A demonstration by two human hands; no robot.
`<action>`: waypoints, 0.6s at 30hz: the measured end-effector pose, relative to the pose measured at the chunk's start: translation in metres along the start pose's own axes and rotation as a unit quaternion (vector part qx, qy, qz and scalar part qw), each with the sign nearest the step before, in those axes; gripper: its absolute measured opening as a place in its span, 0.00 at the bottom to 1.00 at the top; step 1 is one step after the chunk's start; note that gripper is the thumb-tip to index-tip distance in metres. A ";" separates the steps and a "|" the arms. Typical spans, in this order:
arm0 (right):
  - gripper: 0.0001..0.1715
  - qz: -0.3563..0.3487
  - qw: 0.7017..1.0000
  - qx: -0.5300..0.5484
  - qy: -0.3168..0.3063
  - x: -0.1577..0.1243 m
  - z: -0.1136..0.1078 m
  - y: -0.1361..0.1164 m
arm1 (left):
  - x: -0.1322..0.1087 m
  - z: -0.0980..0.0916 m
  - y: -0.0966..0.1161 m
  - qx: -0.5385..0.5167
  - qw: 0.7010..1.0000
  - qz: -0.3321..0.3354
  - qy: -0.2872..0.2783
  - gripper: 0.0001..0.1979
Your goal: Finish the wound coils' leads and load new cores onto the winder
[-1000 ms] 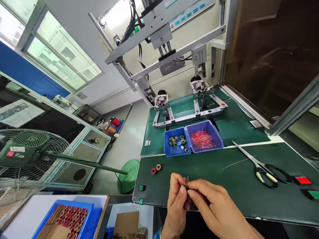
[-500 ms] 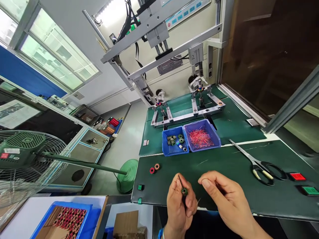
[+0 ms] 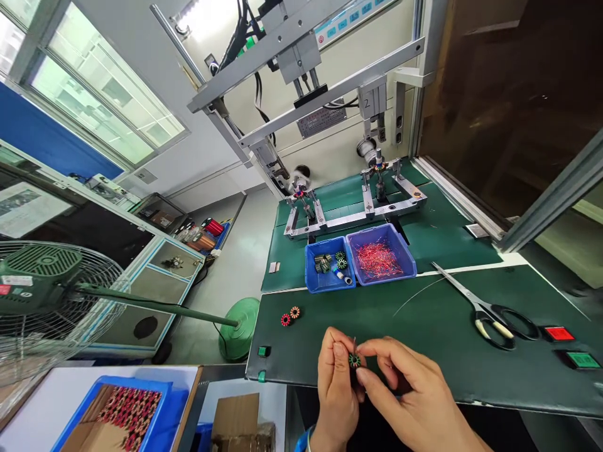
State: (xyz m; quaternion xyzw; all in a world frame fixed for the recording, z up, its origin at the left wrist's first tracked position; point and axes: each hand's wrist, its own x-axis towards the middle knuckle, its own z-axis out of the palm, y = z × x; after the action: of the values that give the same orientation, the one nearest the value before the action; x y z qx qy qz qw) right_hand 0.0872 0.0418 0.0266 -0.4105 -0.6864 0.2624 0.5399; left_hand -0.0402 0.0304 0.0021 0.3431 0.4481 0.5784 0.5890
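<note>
Centrally, at the near edge of the green bench (image 3: 377, 311), a small green core (image 3: 355, 361) is held between the two hands. It is pinched by the thumb and fingers of the left hand (image 3: 336, 380), which are closed narrowly about it; its toothed round face is turned toward the camera. A thin upright piece (image 3: 355, 344) is seen just above the core, its nature too small to be told. The core is flanked on its other side by the right hand (image 3: 412, 392), whose thumb and forefinger are slightly parted and bent inward; whether the core is touched by them, or a fine strand gripped, cannot be told.

Beyond the hands, a red-wound core (image 3: 285, 320) and a copper-coloured core (image 3: 294, 312) are laid side by side on the bench, to the left. Farther back, a blue bin (image 3: 325, 288) and a purple bin (image 3: 387, 280) are set next to each other. Dark cores (image 3: 341, 260) and a white-and-blue cylinder (image 3: 342, 275) are contained in the former, a tangle of red wire pieces (image 3: 379, 259) in the latter. Behind both, a metal fixture (image 3: 348, 221) is mounted. Black-handled scissors (image 3: 471, 300) are laid at right, near a red button (image 3: 559, 333).
</note>
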 end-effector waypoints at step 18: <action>0.06 -0.007 1.000 -0.003 0.005 -0.003 0.001 0.004 | -0.005 -0.001 0.002 0.146 0.984 0.082 0.060 0.19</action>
State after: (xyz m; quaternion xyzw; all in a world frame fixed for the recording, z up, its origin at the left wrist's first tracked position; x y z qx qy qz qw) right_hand 0.0880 0.0413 0.0218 -0.4085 -0.6874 0.2547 0.5438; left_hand -0.0411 0.0256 0.0042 0.4255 0.5328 0.5723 0.4556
